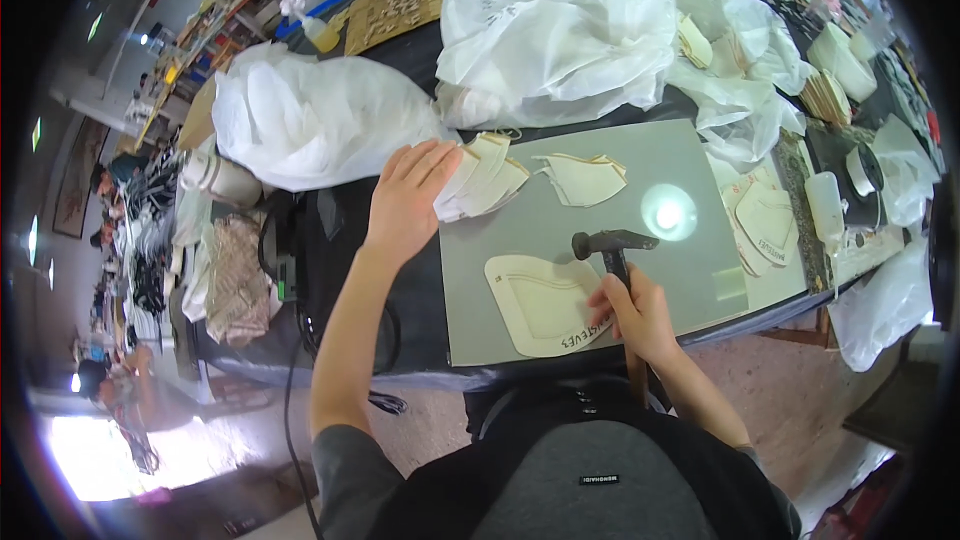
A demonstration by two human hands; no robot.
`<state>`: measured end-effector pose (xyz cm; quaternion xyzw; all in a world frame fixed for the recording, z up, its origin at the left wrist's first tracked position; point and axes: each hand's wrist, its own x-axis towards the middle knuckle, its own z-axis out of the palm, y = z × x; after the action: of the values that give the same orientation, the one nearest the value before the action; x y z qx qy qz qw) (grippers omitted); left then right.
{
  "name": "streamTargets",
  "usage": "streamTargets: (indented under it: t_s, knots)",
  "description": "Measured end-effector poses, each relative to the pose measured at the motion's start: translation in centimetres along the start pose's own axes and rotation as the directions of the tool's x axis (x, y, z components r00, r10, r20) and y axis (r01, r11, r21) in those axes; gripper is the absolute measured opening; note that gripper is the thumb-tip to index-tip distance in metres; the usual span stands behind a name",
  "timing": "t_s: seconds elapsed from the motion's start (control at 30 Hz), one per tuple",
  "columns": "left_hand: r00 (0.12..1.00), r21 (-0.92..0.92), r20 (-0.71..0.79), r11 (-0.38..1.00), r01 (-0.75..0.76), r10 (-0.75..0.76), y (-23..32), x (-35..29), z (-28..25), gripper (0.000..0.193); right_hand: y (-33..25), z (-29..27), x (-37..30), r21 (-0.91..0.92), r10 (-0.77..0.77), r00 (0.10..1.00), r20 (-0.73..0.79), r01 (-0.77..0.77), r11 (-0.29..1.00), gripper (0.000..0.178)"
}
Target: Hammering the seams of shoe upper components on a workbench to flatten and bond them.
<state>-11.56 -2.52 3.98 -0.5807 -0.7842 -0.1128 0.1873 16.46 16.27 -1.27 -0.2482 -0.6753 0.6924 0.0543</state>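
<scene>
My right hand [640,315] is wrapped round the handle of a hammer [613,242], its dark metal head above the grey board [470,285]. Under the hammer and my fingers lies a cream template [535,302] with a curved outline marked on it. My left hand [405,200] is stretched out flat, fingertips at the left edge of a fanned stack of white cut pieces [488,180]. Whether it presses on them I cannot tell. To the right of that stack rests a smaller group of white pieces [587,180] with tan edges.
Large white plastic bags [320,115] crowd the table's far side. More templates [768,225] lie at the right, near a white bottle [825,205] and a spool [863,170]. A patterned cloth bundle [240,280] sits at the left; a cable [292,410] hangs over the front edge.
</scene>
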Motion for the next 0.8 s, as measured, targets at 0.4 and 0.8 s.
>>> streamTargets:
  t_s: [0.4,0.8]
  knots:
    - [0.814,-0.184,0.511,0.890,0.417,-0.276,7.6,10.9,7.3,0.047,-0.8,-1.3,-0.1,0.107,0.054,0.997,-0.058,-0.047,0.993,0.028]
    - [0.950,-0.718,0.085,0.643,0.267,-0.301,7.0,7.6,6.1,0.027,-0.4,-0.8,-0.3,-0.009,0.001,1.000,-0.025,-0.001,1.000,0.027]
